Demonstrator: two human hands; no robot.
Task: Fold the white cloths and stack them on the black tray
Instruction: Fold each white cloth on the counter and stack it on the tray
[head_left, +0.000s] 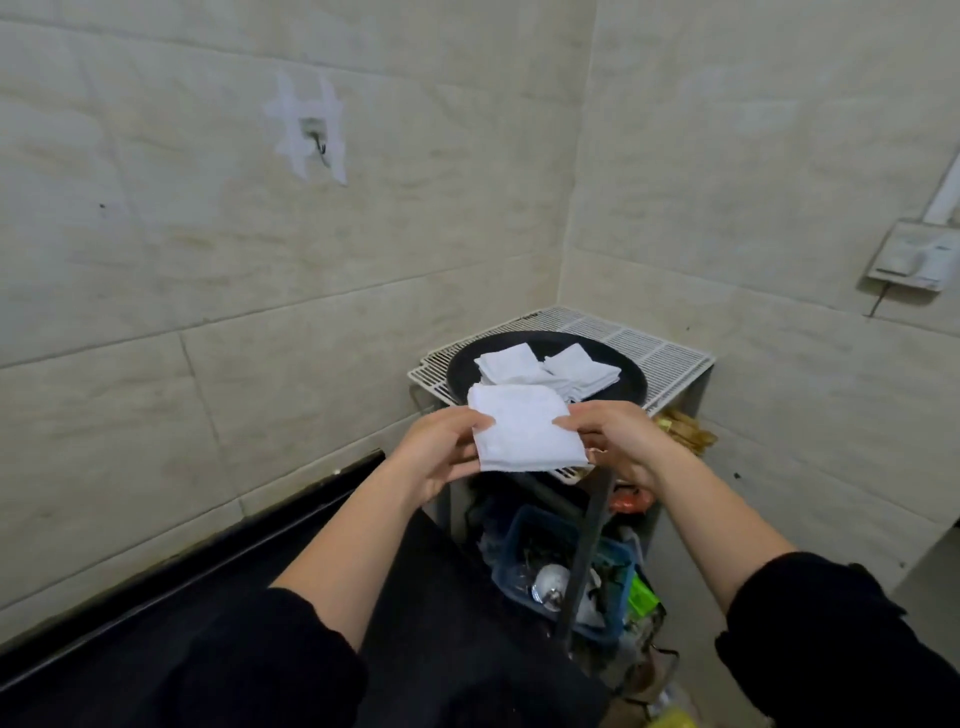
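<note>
Both hands are raised in front of the person, each gripping one side of a single folded white cloth (524, 434). Left hand (441, 454): thumb on top of the cloth's left edge, fingers curled beneath it. Right hand (621, 441): thumb and fingers pinch the right edge; the remaining fingers are partly hidden behind the cloth. The cloth is held roughly flat, clear of any surface, as a squarish folded panel. In this view its far edge overlaps the near rim of the black tray (631, 389).

The black tray is round and sits on a white wire rack (665, 358) set in the corner of two tiled walls. Two piles of folded white cloths lie on the tray: a left pile (506, 364) and a right pile (582, 369), close together at the middle. Whether they touch, and how many cloths each holds, cannot be told.

Below the rack stands a blue basket (519, 535) with mixed contents, among them a shiny rounded metal object (550, 582); the rest is too cluttered to identify. A brownish bundle (685, 436) shows just beside the rack's near right corner.

The left wall carries a small hook (318, 143) inside a patch of white residue. The right wall carries a pale wall box (911, 257). Both forearms are bare, with black sleeves (291, 649) at the elbows.
</note>
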